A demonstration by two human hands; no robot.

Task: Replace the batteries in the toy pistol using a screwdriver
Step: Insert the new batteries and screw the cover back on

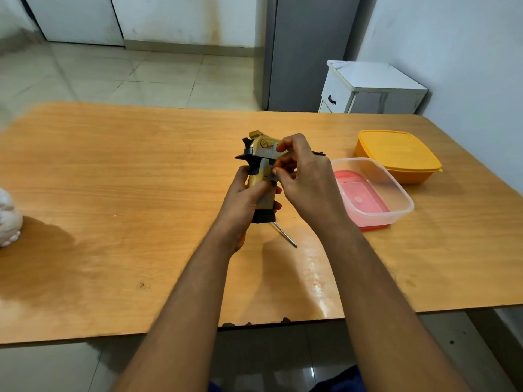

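We cannot see the front half of the toy pistol point(261, 168): the right hand point(304, 176) covers its barrel and trigger area, and only a dark tip pokes out to the right of the knuckles. The right fingertips point(276, 172) pinch something at the grip, too small for us to tell what. The left hand point(243, 199) hides the near side of the grip. The screwdriver point(284, 234) shows only its metal shaft; its handle lies behind the pistol's base. At the left edge, a white object point(8, 219) is cut off. Both forearms run out of the bottom edge.
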